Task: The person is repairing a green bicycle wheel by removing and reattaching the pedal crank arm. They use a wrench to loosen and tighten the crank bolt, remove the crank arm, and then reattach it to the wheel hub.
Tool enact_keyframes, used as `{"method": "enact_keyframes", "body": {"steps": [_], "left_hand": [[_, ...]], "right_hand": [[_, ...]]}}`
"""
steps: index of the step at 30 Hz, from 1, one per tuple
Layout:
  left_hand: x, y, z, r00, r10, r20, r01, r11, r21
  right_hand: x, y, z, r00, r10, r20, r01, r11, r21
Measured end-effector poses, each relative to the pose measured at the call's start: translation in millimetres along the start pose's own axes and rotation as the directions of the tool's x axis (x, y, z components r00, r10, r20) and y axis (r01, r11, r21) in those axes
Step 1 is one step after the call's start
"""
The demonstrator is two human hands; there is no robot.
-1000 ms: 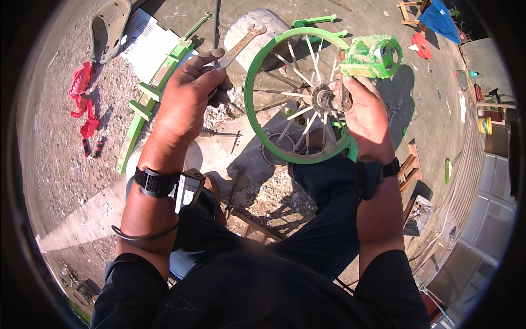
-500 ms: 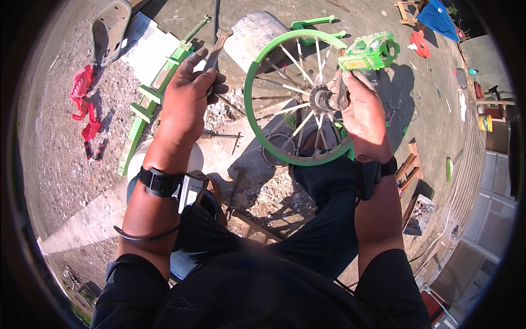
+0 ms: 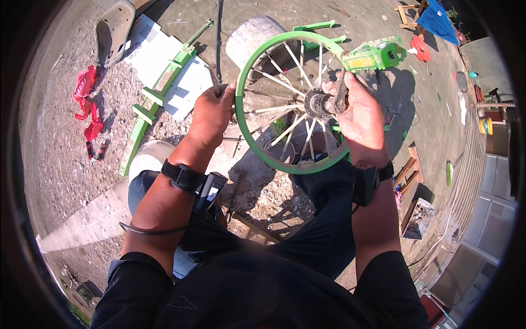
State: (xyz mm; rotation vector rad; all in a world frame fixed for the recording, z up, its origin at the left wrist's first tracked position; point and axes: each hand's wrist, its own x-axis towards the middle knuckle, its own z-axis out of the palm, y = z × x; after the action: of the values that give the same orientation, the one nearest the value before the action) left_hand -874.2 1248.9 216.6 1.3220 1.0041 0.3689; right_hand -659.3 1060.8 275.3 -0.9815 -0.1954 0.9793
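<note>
A green-rimmed spoked wheel (image 3: 241, 112) stands tilted in front of me above my knees. My right hand (image 3: 361, 123) is closed around a worn metal crank arm (image 3: 340, 94) beside the hub (image 3: 316, 103). A bright green pedal (image 3: 375, 55) sticks out beyond my fingers at the crank's far end. At the wheel's left edge, my left hand (image 3: 211, 115) is closed, its thumb against or very near the rim. The wrench in it is mostly hidden; only a dark end (image 3: 211, 71) shows past the knuckles.
Left lie a long green frame part (image 3: 145, 112) on a white sheet (image 3: 192, 90), a grey seat shell (image 3: 112, 34) and red-pink parts (image 3: 90, 104). A pale cylindrical block (image 3: 249, 41) is behind the wheel. Wooden pieces (image 3: 408, 167) and a yellow bucket (image 3: 485, 125) are right.
My left hand has moved right and down to the wheel's rim, and the wrench has dropped mostly out of sight. The wheel has shifted slightly left, and the pedal has turned a little.
</note>
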Motion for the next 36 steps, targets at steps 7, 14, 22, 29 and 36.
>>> {"method": "enact_keyframes", "body": {"steps": [7,14,22,29,36], "left_hand": [[-14.2,17.0,5.7,0.991,-0.124,-0.039,0.101,0.925,-0.366],[-14.1,15.2,1.3,0.997,-0.055,0.047,0.066,0.953,-0.295],[-12.5,15.6,-1.4,0.998,-0.068,0.001,0.065,0.954,-0.294],[-9.8,14.1,-5.9,0.997,-0.068,-0.028,0.056,0.945,-0.323],[-11.0,14.9,-4.7,0.994,-0.094,-0.046,0.074,0.942,-0.328]], "right_hand": [[-0.9,3.3,8.3,1.0,0.021,-0.015,-0.021,1.0,0.002],[0.9,7.8,6.3,0.999,0.043,-0.03,-0.043,0.999,-0.013],[2.2,11.5,13.1,0.998,0.06,-0.037,-0.06,0.998,-0.001],[0.4,15.1,21.0,0.999,0.036,-0.038,-0.037,0.998,-0.043],[3.1,17.8,17.5,1.0,0.019,-0.018,-0.021,0.998,-0.063]]}}
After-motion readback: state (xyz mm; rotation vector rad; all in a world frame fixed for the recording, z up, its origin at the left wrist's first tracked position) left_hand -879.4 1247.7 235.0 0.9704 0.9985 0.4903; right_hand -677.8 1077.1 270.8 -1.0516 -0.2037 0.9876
